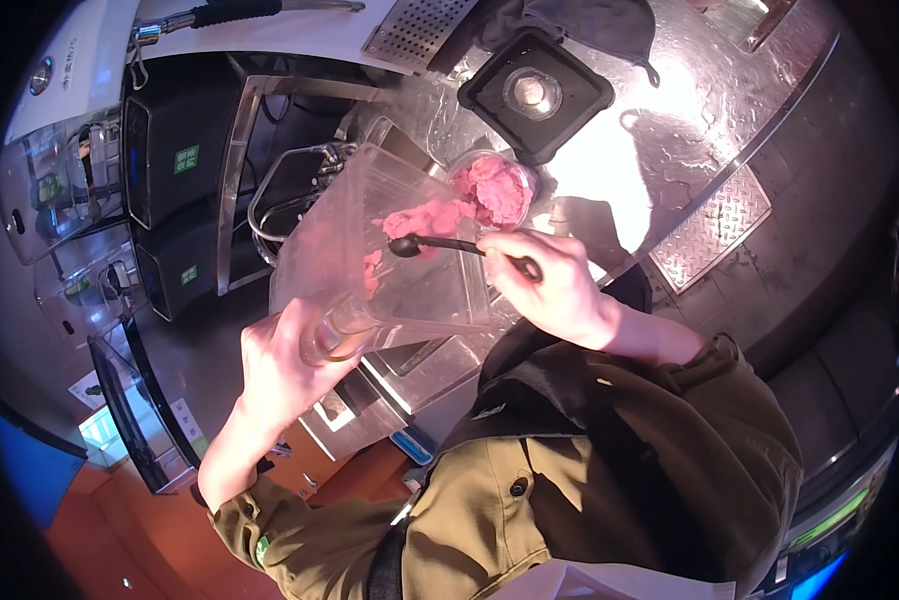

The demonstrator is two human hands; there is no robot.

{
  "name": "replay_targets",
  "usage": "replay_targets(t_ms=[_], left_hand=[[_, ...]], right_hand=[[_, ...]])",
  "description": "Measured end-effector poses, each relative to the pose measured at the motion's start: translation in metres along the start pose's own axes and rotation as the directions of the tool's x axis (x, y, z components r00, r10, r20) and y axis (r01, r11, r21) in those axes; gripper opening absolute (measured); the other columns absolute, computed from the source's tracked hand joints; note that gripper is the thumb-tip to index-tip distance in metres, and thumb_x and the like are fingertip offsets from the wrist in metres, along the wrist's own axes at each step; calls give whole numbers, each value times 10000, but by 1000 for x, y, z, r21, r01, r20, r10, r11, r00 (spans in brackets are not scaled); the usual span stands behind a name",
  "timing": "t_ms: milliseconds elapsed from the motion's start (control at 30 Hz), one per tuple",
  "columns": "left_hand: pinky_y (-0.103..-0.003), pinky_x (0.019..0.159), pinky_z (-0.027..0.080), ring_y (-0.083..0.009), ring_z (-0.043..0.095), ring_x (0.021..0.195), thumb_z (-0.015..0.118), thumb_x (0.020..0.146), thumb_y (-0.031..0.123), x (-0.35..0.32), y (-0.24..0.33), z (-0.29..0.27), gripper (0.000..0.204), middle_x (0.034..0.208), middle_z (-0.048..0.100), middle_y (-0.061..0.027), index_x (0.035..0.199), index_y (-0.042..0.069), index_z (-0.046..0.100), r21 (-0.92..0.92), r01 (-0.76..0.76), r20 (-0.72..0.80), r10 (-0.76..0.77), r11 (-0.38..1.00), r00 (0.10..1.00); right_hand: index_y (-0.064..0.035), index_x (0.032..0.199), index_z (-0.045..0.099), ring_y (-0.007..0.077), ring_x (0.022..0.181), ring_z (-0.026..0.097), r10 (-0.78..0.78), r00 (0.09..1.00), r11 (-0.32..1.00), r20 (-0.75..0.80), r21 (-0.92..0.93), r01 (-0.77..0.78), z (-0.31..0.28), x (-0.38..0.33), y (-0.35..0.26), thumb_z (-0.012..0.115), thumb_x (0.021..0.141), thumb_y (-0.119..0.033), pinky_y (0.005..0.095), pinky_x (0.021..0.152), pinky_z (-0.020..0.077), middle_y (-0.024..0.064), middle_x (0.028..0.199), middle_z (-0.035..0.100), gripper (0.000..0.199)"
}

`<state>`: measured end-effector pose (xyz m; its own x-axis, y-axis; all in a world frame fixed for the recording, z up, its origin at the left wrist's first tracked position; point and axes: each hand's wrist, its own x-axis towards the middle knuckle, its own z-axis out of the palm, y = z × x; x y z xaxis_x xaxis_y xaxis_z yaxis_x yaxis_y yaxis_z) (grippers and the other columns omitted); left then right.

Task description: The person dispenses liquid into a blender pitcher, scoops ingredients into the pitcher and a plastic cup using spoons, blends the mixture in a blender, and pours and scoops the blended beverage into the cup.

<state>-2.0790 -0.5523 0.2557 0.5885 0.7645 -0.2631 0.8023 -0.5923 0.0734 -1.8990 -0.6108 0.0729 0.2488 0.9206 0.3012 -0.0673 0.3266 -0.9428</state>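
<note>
My left hand is wrapped round the handle of a clear square-sided jug, which is tilted with its mouth toward a clear round cup. Pink slush clings inside the jug, with a smaller clump nearer its base. More pink slush is heaped in the cup, at the jug's mouth. In my right hand is a black spoon, gripped by its handle. Its bowl is over the jug, close beside the pink slush; whether it touches the slush I cannot tell.
A black square lid with a clear centre lies on the wet metal counter. Behind it is a dark grey cloth. Black machines stand at the left, beside a metal frame. The counter's edge runs along the right.
</note>
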Motion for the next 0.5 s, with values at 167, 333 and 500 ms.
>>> replay_targets(t_ms=[167,333,500], left_hand=[[-231,451,438,-125,569,481,748,602,171,4,0,0,327,518,523,-67,708,6,487,-50,55,-22,-56,997,998],[-239,452,441,-113,567,489,751,602,188,-2,-2,-1,370,504,520,-90,647,5,433,-60,127,-9,-128,990,992],[-239,451,435,-120,554,473,749,602,188,-5,-4,4,369,495,509,-92,643,3,432,-88,126,-42,-130,988,991]], right_hand=[[45,858,592,106,520,582,188,981,976,-49,117,-181,-19,-5,2,520,800,-14,202,465,454,94,643,606,110],[58,862,567,104,493,547,286,958,947,-31,161,-278,-39,-4,-4,476,822,-18,208,458,434,94,617,586,126],[61,859,559,113,495,529,377,921,921,-99,145,-361,-49,-6,-10,449,830,-30,217,470,424,104,613,567,145]])
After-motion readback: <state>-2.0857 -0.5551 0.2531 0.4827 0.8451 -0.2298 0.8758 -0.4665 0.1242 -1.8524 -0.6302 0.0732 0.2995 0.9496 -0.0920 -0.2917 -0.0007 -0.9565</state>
